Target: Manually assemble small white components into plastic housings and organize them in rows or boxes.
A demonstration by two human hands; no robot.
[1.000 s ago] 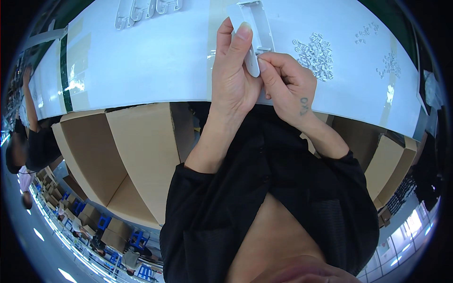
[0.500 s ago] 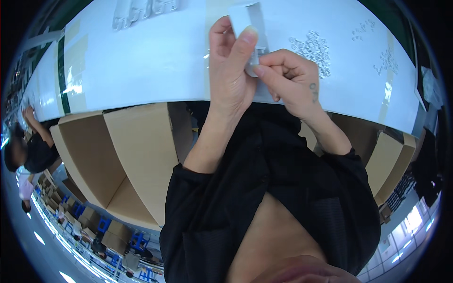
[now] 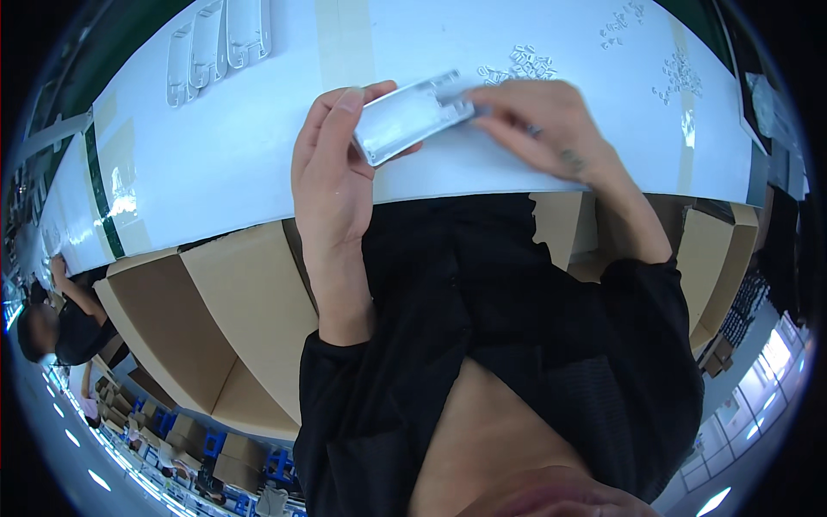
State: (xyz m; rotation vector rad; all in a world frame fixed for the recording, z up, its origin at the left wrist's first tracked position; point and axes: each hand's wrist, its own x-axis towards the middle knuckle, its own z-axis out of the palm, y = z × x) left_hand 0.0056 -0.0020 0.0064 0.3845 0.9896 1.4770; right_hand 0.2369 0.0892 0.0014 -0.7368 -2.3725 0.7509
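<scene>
My left hand (image 3: 332, 155) grips one end of a white plastic casing (image 3: 409, 121), a long shallow shell held tilted above the table with its hollow side showing. Thumb and fingers close around its left end. At the casing's notched right end is my right hand (image 3: 551, 129), smeared by motion. Its thumb and forefinger come together there, but whatever lies between them is too blurred to name. Just beyond that hand lies a pile of small clear pieces (image 3: 530, 62), partly covered by the fingers.
Several similar white casings (image 3: 207, 47) lie at the far left of the white table (image 3: 233, 164). More small pieces (image 3: 680, 76) are scattered at the far right. Open cardboard boxes (image 3: 250, 302) stand below the near edge. Another person (image 3: 69, 319) works at the left.
The casing has swung from upright to slanting, its hollow side now in sight. My left hand has shifted left and lower in the picture; my right hand has turned and stays by the casing's end.
</scene>
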